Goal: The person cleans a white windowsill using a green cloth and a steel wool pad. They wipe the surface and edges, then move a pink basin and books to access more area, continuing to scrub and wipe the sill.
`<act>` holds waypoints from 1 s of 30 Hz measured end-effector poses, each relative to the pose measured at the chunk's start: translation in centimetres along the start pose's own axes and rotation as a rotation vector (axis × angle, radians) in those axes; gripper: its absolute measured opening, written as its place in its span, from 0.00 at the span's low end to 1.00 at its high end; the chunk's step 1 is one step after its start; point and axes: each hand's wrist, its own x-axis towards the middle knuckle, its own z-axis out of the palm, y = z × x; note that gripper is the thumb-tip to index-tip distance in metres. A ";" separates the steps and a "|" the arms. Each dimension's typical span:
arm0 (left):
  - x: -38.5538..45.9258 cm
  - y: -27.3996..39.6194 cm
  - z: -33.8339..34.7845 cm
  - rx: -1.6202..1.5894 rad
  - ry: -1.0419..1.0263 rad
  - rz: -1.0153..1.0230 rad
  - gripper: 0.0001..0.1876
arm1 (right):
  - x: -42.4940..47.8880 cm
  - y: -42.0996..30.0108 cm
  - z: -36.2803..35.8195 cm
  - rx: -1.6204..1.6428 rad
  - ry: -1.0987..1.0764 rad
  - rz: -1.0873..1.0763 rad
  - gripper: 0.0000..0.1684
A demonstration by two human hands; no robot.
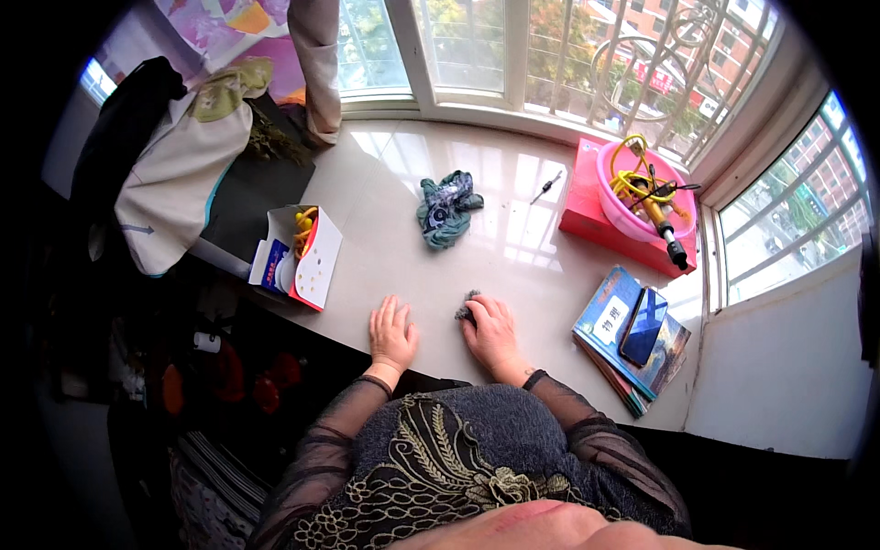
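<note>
My left hand (393, 333) rests palm down near the front edge of a pale, glossy tabletop (385, 261), holding nothing, its fingers slightly apart. To its right, my right hand (493, 337) is curled over a small grey scouring pad (467, 306) pressed to the surface; most of the pad is hidden under the fingers. Beyond both hands lies a crumpled blue-green cloth or thin bag (447, 210) with a dark printed pattern. A short dark cable or thin tool (547, 187) lies farther right, with small dark specks nearby.
On the right, a phone (643, 326) lies on stacked books (605, 313). Behind them, a pink basin (612, 199) holding yellow cables and a tool stands on a red box (584, 206). Left are an open carton (320, 265) and draped fabric (179, 179). Barred windows (467, 48) border the back.
</note>
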 end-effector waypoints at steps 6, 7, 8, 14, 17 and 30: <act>-0.1 -0.7 1.1 0.044 -0.016 -0.009 0.23 | 0.2 -0.1 -0.7 0.087 0.000 0.051 0.19; -0.2 -0.7 1.4 0.051 -0.012 -0.008 0.23 | 0.1 0.1 -0.7 0.094 0.008 0.046 0.19; -0.1 -0.7 1.4 0.057 -0.013 0.000 0.23 | 0.1 0.3 -0.6 0.102 0.019 0.048 0.18; -0.1 -0.8 1.1 0.018 -0.015 0.049 0.24 | -0.6 1.3 0.5 0.104 0.075 0.023 0.18; 0.0 -0.7 1.0 0.016 -0.012 0.066 0.24 | -0.6 1.6 0.5 0.097 0.085 0.037 0.18; 0.1 -1.8 1.7 0.012 0.019 0.114 0.23 | -0.7 2.6 0.2 0.153 0.086 0.049 0.40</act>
